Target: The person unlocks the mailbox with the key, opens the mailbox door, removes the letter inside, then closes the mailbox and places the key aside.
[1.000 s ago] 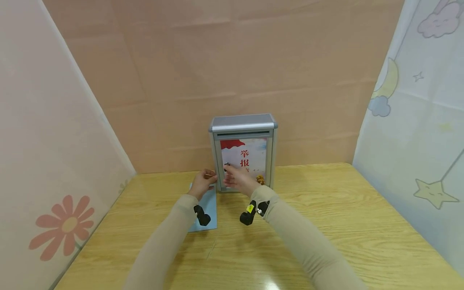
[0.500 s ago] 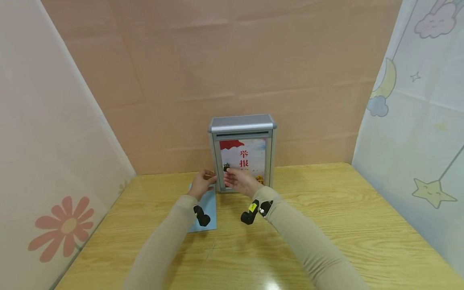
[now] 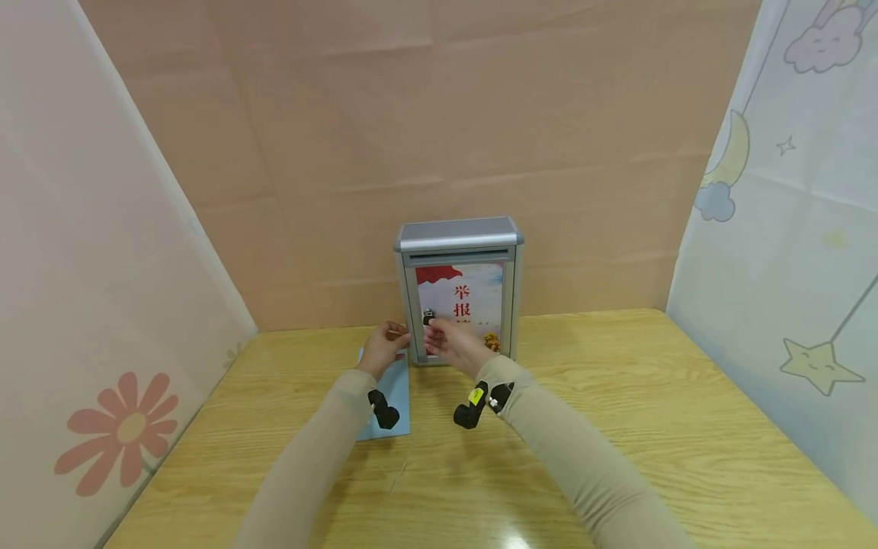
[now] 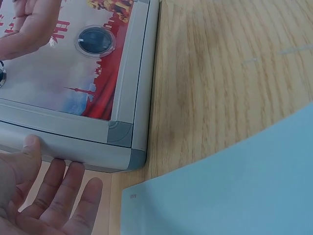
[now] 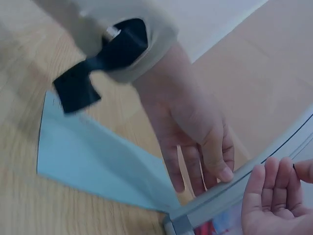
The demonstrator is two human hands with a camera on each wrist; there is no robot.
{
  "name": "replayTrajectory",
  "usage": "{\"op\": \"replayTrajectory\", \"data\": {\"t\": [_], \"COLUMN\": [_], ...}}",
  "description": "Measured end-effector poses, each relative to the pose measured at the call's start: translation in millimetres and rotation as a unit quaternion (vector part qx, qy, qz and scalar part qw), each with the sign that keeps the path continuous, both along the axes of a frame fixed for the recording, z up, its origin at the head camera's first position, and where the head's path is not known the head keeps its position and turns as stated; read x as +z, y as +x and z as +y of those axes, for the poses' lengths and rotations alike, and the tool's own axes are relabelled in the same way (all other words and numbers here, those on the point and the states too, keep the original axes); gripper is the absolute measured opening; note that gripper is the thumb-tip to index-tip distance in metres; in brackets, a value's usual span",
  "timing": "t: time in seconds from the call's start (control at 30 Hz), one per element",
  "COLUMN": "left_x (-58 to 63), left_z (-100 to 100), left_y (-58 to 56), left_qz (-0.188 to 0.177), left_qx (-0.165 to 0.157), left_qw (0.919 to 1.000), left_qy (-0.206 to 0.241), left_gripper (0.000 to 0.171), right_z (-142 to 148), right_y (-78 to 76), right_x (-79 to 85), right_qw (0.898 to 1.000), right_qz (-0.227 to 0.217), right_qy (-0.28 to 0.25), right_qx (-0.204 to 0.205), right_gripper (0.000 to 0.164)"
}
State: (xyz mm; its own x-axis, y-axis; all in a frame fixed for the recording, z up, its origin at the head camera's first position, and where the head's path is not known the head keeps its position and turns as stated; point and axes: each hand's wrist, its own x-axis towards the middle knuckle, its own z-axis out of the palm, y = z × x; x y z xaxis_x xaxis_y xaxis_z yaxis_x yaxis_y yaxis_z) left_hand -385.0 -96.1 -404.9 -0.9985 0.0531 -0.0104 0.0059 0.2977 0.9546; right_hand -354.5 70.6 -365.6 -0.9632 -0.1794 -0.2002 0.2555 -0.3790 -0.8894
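A silver-grey metal drop box (image 3: 458, 236) stands upright at the back of the table, with a slot near its top and a red-and-white poster on its door. My right hand (image 3: 458, 345) is at the lock (image 3: 429, 312) on the door's left side. Between its thumb and index finger it pinches a small black-headed key (image 5: 295, 167), mostly hidden by the fingers. My left hand (image 3: 380, 349) rests against the box's left side. Its thumb touches the side frame near the front, and the other fingers extend along the side in the left wrist view.
A light blue flat folder (image 3: 394, 396) lies on the wooden table (image 3: 583, 427) left of the box, partly under my left wrist. A peach cloth (image 3: 343, 152) hangs behind the box. Patterned white panels (image 3: 775, 229) stand at both sides.
Since one second ago, my right hand has shifted slightly down at the lock, leaving more of it showing. My left hand has stayed at the box's side.
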Motion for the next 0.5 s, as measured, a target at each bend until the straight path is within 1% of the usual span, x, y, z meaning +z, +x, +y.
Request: {"op": "replayTrajectory", "data": {"t": [0.17,0.23,0.33,0.4,0.43,0.5], "left_x": [2.4,3.6,3.7,3.6,3.5,2.7], "left_z": [0.5,0.7,0.5,0.5,0.6,1.0], "left_y": [1.0,1.5,2.0,2.4,2.5,2.9], "left_qz": [0.003,0.005,0.005,0.005,0.005,0.007], "left_qx": [0.003,0.003,0.001,0.001,0.002,0.004], "left_qw": [1.0000,1.0000,1.0000,1.0000,1.0000,1.0000], "left_qy": [-0.001,-0.001,-0.001,-0.001,-0.002,-0.003], "left_gripper": [0.020,0.020,0.021,0.021,0.021,0.020], "right_z": [1.9,3.0,3.3,3.3,3.2,2.8], "right_y": [-2.1,-3.7,-6.2,-6.1,-5.8,-3.4], "right_x": [-1.0,-1.2,-2.8,-3.7,-4.2,-3.6], "right_qw": [0.999,0.999,1.000,1.000,1.000,1.000], "right_qz": [0.024,0.016,-0.008,-0.015,-0.012,0.006], "right_qy": [0.042,0.040,0.013,0.000,0.001,0.024], "right_qx": [0.011,0.018,0.021,0.018,0.017,0.014], "right_gripper": [0.018,0.018,0.016,0.015,0.016,0.019]}}
